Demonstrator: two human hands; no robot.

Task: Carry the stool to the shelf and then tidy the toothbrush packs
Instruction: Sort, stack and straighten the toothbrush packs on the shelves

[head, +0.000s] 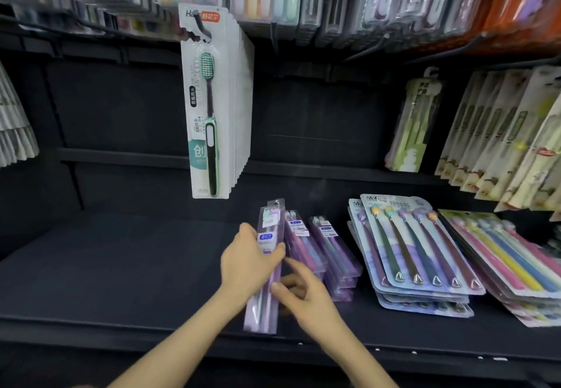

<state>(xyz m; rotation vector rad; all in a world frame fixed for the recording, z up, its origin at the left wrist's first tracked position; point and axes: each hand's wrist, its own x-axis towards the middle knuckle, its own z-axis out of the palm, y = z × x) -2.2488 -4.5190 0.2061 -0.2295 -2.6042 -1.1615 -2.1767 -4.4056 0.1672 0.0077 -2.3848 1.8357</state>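
Holding a slim purple toothbrush pack (263, 308) in our left hand (247, 263), we have the fingers curled round its middle. The pack is a long, narrow sleeve of clear, glossy plastic with a lilac backing. It carries a small blue label and a white price sticker near the top, and pale brush heads show through the upper end. It stands steeply over the front part of the shelf (121, 266), top end pointing towards the back. We cannot tell whether its lower end rests on the board.

Our right hand (306, 293) is loose and holds nothing, its fingers relaxed and slightly spread. The thumb tip sits just beside the pack's right edge, and we cannot tell whether it touches.

The shelf is a flat, matt, dark board with a dark back panel. Just right of the held pack lie two short stacks of matching purple packs (331, 254), flat and angled, their plastic catching the light. Further right is a pile of wide blister cards (419, 254) with rounded corners, each showing five slender brushes side by side. Beside that lies a pile of pastel brush cards (501, 260) in pink, yellow and blue.

Above the shelf, a row of white cards with a green-and-black brush (212, 108) hangs from a dark metal hook (202, 26). Cream-coloured packs (498, 132) hang at the right.
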